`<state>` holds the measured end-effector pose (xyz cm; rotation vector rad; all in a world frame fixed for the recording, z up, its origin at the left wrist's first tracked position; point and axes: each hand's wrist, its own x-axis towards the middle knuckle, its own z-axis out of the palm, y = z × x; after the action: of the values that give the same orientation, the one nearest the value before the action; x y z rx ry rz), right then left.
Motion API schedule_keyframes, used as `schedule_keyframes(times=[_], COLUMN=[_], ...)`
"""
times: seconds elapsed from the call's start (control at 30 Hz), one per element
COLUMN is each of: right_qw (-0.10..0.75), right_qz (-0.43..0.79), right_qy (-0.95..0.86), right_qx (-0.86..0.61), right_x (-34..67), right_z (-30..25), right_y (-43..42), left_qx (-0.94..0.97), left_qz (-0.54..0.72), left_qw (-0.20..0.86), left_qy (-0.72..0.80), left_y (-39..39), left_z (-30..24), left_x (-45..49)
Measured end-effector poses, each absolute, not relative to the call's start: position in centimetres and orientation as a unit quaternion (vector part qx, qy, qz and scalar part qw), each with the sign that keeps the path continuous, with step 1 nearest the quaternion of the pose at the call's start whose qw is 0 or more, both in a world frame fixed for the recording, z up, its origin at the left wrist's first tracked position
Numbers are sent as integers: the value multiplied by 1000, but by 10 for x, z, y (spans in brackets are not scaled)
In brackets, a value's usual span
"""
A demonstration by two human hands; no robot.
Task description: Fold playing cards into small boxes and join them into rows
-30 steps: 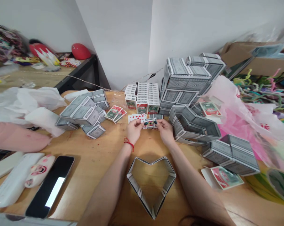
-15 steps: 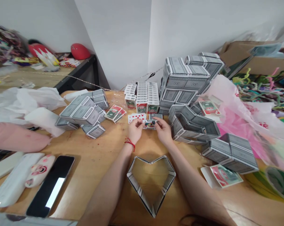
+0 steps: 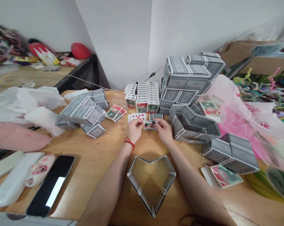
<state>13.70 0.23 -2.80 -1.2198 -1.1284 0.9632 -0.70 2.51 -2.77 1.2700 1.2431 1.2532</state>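
Note:
Between my two hands a face playing card (image 3: 149, 125) is held low over the table. My left hand (image 3: 135, 129), with a red string at the wrist, pinches its left end. At the other end the fingers of my right hand (image 3: 164, 129) are closed on it. Just behind lie red diamond cards (image 3: 136, 117), face up, and a grey-backed card (image 3: 155, 116). A heart-shaped frame of folded cards (image 3: 151, 162) stands between my forearms. To the right of my right hand is an open frame of grey cards (image 3: 193, 125).
Card boxes (image 3: 142, 97) stand in rows at the back, beside a tall stack of card blocks (image 3: 186, 77). More card blocks (image 3: 82, 110) sit at left, near a phone (image 3: 51, 185). At right are an opened card box (image 3: 223, 175) and green-yellow tape (image 3: 271, 182).
The held card has tipped slightly, so more of its face shows. Both hands stay in almost the same place.

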Motion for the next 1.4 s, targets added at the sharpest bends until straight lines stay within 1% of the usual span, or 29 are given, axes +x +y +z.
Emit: schedule_keyframes(times=[0.1,0.17,0.43,0.57,0.67,0.87,1.17,1.4], right_qw=[553,536,471,476,505,515,511,525], right_qz=[389,403,579,619,625,626,631,607], right_qy=[-492,-505,-493,-458,-423,-402,-395,-398], right_qx=[-548,-543,-446,-425,-419,-425,-430,-443], right_x=[139,138,122,120,121,118,111,110], right_z=[-25,-23,-13,-13,-14,-12,-14,-11], right_y=[2,1,-10,-10,-8,-9,-11,-12], left_qx=[510,504,514,499,520,569,564,556], left_qz=[527,542,541,554,547,535,536,536], left_qw=[459,455,432,436,446,385,393,408], left_qy=[501,496,505,503,482,493,490,487], left_y=[25,25,19,16,14,10,7,4], left_z=[-26,-25,-10,-6,-10,-19,-16,-14], left_x=[-7,-8,-5,0,0,1,4,6])
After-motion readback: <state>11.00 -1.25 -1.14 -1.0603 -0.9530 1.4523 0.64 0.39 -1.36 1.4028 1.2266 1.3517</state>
